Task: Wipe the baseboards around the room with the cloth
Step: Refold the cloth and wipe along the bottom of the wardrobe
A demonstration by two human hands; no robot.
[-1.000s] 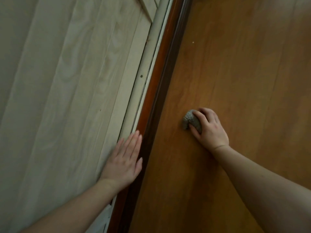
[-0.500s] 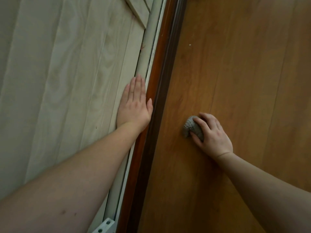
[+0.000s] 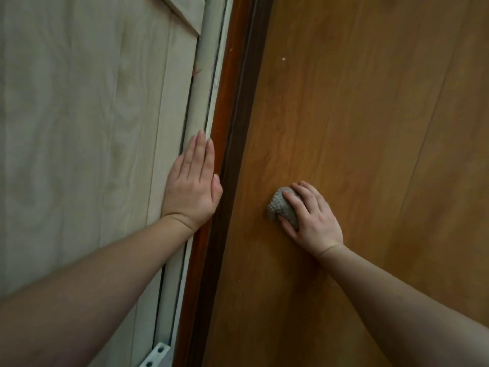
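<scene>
Just now we brace our left hand point(image 3: 191, 190), fingers straight and together, on the wall panel point(image 3: 79, 128) while our right hand point(image 3: 311, 217), fingers curled on the balled cloth point(image 3: 280, 206), rests on the floor point(image 3: 370, 128), so next we should bring it to the baseboard point(image 3: 232, 115).

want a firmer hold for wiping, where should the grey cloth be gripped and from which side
Grip the cloth across its rounded top, from above, as the right hand does. It is a bunched wad on the floor, so fingers wrap the hump, leaving its baseboard side free.
</scene>
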